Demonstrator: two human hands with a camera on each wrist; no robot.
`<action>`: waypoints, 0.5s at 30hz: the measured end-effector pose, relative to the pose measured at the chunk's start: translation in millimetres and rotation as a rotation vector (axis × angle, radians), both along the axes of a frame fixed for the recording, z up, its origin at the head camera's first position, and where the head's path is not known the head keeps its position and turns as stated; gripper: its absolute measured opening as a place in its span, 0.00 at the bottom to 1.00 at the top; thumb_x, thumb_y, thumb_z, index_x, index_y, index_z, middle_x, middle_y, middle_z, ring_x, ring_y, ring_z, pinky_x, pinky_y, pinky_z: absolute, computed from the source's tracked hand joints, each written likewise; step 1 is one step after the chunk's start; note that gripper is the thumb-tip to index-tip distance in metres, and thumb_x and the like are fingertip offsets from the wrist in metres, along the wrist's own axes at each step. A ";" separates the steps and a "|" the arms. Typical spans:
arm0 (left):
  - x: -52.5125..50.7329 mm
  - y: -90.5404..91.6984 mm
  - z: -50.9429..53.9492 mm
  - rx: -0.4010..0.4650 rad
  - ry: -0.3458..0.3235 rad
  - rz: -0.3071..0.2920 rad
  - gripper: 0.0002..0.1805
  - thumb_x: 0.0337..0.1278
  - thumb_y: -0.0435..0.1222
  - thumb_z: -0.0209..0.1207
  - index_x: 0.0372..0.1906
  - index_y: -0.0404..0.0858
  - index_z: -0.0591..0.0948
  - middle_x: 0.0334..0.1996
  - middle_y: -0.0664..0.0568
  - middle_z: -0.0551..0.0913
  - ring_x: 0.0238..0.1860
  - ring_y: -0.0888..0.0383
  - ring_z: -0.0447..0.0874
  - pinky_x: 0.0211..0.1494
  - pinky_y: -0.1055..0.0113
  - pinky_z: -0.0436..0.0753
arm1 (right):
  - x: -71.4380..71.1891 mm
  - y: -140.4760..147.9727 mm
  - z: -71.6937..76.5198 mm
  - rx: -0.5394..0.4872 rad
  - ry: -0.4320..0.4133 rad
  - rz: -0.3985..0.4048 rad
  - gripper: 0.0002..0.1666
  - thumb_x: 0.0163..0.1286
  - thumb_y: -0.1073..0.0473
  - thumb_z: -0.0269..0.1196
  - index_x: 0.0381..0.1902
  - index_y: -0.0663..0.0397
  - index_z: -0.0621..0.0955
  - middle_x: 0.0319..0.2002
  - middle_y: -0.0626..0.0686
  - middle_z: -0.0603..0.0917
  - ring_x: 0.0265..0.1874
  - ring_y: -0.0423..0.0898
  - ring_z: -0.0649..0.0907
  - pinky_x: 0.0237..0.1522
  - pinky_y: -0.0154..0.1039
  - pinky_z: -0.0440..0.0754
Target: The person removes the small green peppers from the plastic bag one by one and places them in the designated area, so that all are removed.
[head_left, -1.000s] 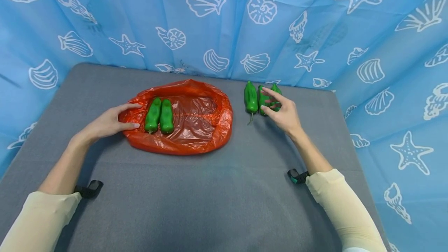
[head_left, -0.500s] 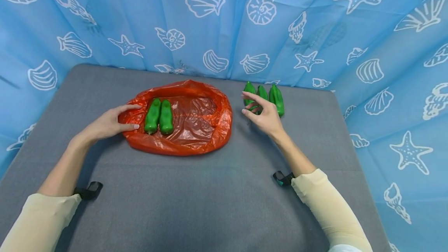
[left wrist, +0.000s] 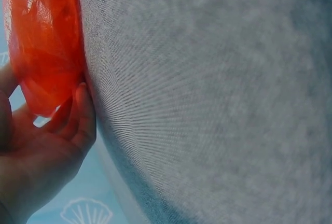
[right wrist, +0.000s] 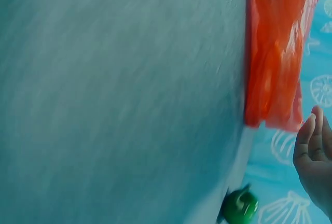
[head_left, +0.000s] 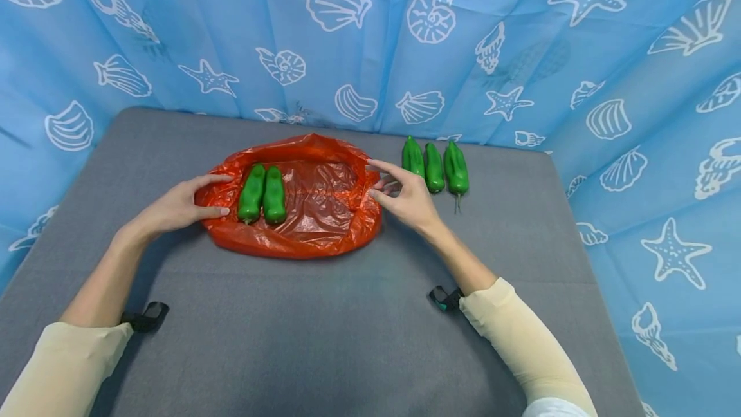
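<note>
A red plastic bag [head_left: 313, 246] lies spread on the grey table with its mouth wide. Two green peppers [head_left: 274, 195] sit side by side in its left part. My left hand [head_left: 177, 203] holds the bag's left end, the crumpled plastic lying between thumb and fingers in the left wrist view. At the bag's right rim hovers my right hand [head_left: 405, 197], fingers loosely curved and parted, holding nothing. In the right wrist view its fingertips are close to the bag [right wrist: 272, 53]. Three more green peppers [head_left: 434, 169] lie in a row to the right, the leftmost partly hidden by this hand.
The grey table [head_left: 278, 340] reaches back to a blue curtain [head_left: 243, 24] printed with white shells and starfish. A black strap device [head_left: 446, 299] sits on each wrist. The rightmost pepper's stem [head_left: 457, 203] points toward the front.
My right hand has moved left from over the row of green peppers to the bag's right rim, uncovering the peppers. My left hand stays at the bag's left end.
</note>
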State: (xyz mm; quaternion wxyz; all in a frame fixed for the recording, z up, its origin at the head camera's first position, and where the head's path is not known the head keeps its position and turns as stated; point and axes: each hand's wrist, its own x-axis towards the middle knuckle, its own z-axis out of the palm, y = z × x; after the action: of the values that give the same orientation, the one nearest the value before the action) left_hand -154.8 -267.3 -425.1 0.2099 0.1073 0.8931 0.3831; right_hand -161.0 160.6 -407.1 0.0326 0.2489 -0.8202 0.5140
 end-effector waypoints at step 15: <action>0.4 1.3 0.6 -0.021 0.003 0.004 0.41 0.65 0.46 0.63 0.76 0.36 0.58 0.73 0.26 0.54 0.71 0.27 0.53 0.67 0.30 0.58 | -0.4 -48.5 -4.2 0.059 -0.045 0.087 0.33 0.63 0.65 0.71 0.66 0.51 0.76 0.52 0.58 0.85 0.37 0.43 0.86 0.38 0.43 0.86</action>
State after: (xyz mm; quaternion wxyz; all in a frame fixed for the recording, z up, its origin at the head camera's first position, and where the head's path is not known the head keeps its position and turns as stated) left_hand -154.4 -266.1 -424.5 0.2089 0.1037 0.8976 0.3741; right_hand -161.4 112.1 -411.3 -0.0154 0.2735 -0.8241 0.4958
